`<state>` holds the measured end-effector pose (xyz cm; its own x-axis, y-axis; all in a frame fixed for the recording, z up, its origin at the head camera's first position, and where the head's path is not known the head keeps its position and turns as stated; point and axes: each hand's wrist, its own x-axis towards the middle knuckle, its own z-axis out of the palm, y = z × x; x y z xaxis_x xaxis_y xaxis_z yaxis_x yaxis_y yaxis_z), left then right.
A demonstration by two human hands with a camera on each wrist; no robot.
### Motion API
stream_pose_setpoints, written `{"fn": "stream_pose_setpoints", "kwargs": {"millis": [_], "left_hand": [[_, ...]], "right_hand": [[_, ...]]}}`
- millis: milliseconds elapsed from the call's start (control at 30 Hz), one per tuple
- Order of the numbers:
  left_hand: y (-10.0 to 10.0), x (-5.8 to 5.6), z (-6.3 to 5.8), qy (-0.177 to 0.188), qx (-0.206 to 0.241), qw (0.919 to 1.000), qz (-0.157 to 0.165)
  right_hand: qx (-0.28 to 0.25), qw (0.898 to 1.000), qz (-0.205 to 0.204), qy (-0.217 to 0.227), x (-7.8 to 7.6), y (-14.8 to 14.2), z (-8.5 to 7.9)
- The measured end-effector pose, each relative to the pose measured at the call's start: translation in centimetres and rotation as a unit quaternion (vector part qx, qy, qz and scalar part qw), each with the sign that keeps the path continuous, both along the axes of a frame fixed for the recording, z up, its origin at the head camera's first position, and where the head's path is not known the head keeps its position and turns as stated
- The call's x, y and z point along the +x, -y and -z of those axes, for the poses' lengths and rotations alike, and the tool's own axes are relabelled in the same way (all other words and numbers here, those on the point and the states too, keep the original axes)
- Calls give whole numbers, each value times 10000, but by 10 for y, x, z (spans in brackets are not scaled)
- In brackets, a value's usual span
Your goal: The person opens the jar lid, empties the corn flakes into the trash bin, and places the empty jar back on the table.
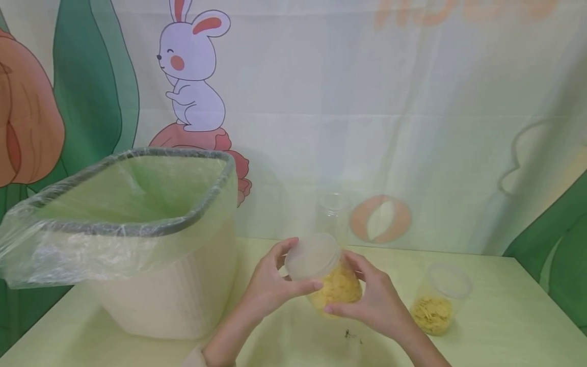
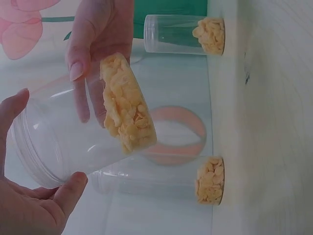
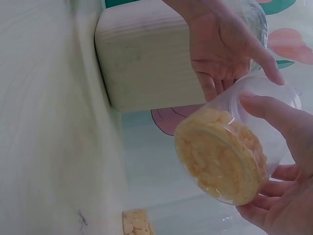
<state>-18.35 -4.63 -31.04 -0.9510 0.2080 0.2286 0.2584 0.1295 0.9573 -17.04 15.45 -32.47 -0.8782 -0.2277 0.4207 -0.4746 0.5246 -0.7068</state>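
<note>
Both hands hold a clear plastic jar [image 1: 341, 285] of yellow cornflake-like flakes, tilted above the table. My left hand [image 1: 270, 285] grips its upper end around the whitish translucent lid [image 1: 314, 257], thumb on the near side. Lower down, my right hand [image 1: 378, 295] grips the jar's body, thumb in front and fingers at the far side. The flakes [image 2: 127, 105] fill only the bottom part; the base [image 3: 215, 166] faces the right wrist camera. A second jar [image 1: 433, 311] with flakes and a lid stands to the right. Behind the held jar is a third jar [image 1: 334, 206], partly hidden.
A large pale bin [image 1: 169, 290] lined with a clear plastic bag [image 1: 50, 255] stands on the left of the pale table [image 1: 500, 316]. Behind the table hangs a printed cloth [image 1: 435, 127] with a rabbit. A small dark mark [image 1: 350, 335] shows on the tabletop near the hands.
</note>
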Motion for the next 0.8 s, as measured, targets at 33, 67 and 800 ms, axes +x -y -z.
{"fn": "stream_pose_setpoints", "kwargs": {"millis": [33, 67, 800], "left_hand": [[0, 1, 0, 20, 3, 10000, 33], [-1, 1, -1, 37, -5, 10000, 55], [18, 9, -18, -341, -69, 9873, 1547]], "right_hand": [[19, 10000, -6, -5, 0, -1, 0], [25, 10000, -17, -13, 0, -2, -1], [-190, 9984, -533, 48, 12, -18, -25]]}}
